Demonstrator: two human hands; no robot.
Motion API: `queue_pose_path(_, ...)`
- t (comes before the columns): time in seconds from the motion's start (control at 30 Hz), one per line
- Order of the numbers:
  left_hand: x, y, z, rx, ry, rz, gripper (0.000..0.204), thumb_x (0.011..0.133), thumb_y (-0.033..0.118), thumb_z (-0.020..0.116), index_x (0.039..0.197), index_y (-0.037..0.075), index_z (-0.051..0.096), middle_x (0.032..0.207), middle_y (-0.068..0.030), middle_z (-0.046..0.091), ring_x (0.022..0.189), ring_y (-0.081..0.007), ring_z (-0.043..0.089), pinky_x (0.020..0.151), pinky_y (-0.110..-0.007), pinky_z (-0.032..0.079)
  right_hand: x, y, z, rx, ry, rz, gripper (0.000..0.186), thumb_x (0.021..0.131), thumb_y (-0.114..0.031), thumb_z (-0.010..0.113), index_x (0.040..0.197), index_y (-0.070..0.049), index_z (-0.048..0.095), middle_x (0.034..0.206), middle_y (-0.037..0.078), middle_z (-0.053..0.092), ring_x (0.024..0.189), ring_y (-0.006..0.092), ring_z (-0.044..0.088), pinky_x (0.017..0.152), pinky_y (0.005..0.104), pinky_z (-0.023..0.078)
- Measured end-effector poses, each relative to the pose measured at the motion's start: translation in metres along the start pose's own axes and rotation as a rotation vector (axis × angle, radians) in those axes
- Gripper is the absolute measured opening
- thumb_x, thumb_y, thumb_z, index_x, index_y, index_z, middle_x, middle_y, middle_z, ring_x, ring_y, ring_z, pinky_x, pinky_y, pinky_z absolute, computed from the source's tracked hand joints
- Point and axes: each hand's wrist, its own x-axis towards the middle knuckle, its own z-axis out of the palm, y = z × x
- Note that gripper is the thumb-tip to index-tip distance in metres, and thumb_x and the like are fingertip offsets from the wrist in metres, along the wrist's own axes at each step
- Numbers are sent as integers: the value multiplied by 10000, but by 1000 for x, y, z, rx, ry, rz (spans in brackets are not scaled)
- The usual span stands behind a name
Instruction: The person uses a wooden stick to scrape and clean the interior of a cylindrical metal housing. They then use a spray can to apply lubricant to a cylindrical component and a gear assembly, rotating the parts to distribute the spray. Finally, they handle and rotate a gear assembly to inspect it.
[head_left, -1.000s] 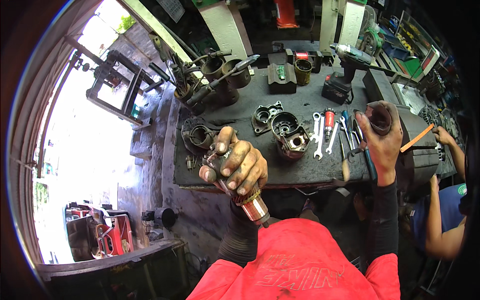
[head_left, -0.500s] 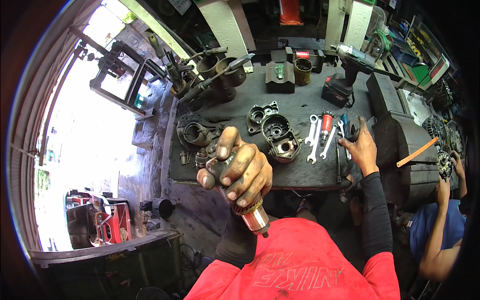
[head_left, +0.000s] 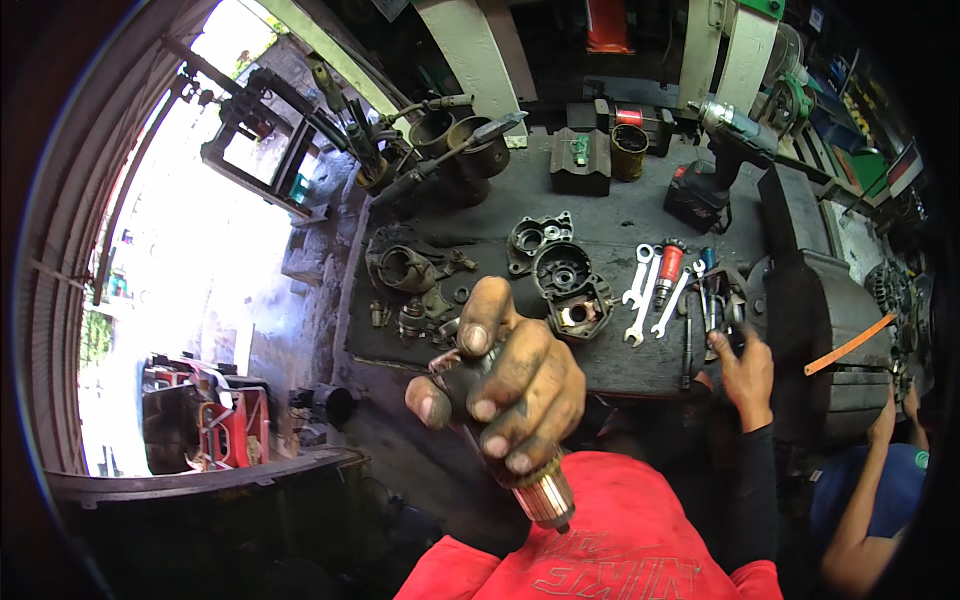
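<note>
One dark workbench [head_left: 640,212] spreads ahead of the red shirt [head_left: 625,500]; the left hand [head_left: 515,385], nearer the camera, is clamped around a copper-ended armature [head_left: 545,498], its long axis slanting down rightward; the right hand [head_left: 748,378], well apart, is at a dark curved part [head_left: 733,288]; whether it grips, I cannot tell.

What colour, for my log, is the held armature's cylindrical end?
The cylindrical end is coppery, clearest in head view.

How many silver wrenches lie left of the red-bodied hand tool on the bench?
2: a shorter silver metal wrench farther left, and a longer silver metal wrench between it and the red cylindrical hand tool. Others may be hidden.
</note>
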Motion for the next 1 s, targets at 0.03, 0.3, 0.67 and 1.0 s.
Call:
queue_pose_path(0.03,-6,1,-3,23,26,25,413,860,69,805,1162,38,526,926,-162,673,761,-278,746,593,-410,680,-5,1,-2,74,-64,73,537,929,-475,788,1046,47,734,873,228,727,772,396,718,707,492,562)
queue_pose_path(0.3,-51,36,-19,184,295,212,486,900,181,706,1280,-4,468,997,-136,622,852,-240,707,732,-373,638,-41,-15,23,211,-19,70,175,903,-116,767,999,29,751,1189,168,679,1084,377,670,935,440,521)
queue_pose_path(0.67,-59,133,-24,188,429,5,506,865,191,674,1300,5,494,988,-128,576,856,-246,651,769,-441,606,-89,-100,56,181,25,111,501,872,-138,791,1339,-37,638,1289,192,629,1123,359,644,977,418,523)
queue_pose_path(1.0,-113,179,-43,763,1182,-205,380,839,56,656,1211,60,578,950,-153,647,783,-291,682,662,-437,607,-140,-137,61,241,-18,360,533,882,-190,796,1362,-16,642,1287,161,668,945,268,706,823,376,576)
